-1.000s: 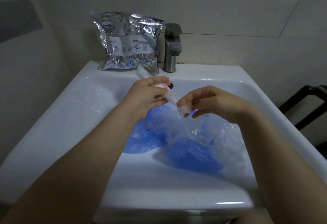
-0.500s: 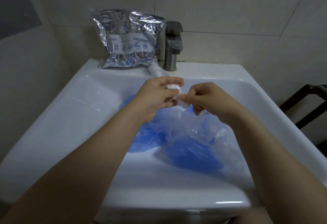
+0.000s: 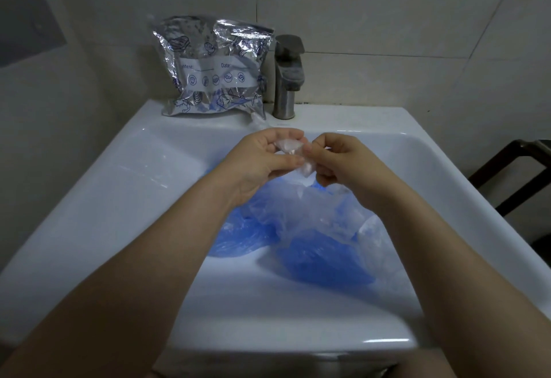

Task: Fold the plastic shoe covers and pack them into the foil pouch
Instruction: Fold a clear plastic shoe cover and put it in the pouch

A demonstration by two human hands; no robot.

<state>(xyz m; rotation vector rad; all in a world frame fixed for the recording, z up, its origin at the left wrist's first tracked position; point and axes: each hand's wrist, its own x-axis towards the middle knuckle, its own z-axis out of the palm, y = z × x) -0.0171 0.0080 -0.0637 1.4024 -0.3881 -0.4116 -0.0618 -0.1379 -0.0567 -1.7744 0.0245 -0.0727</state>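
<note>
Left hand: my left hand (image 3: 262, 157) is at centre frame over the back of the basin, thumb and fingers pinching one end of a small rolled clear shoe cover (image 3: 293, 154).
Right hand: my right hand (image 3: 340, 160) meets it just to the right, fingertips curled and pinching the other end of that roll.
Folded piece: it is between the two hands, above the sink (image 3: 89, 198), touching nothing else that I can see.
Loose covers: a heap of blue and clear shoe covers (image 3: 313, 246) lies in the bowl, lower centre to lower right, directly under my hands.
Foil pouch: the foil pouch (image 3: 213, 67) stands at upper centre-left on the back ledge, just beside the tap (image 3: 287, 76); some blue shows through its lower part. I cannot tell whether its mouth is open.
Risk, unrolling: I judge the thin film springy and slick; easing either pinch could let the roll open again.
Risk, dropping: if it slips, it lands in the heap below and gets lost among the clear covers.
Risk, pouch: it looks light and crumpled; pushing the roll in with one hand could tip it forward into the basin.
Risk, water: knocking the tap while reaching back would wet everything.
</note>
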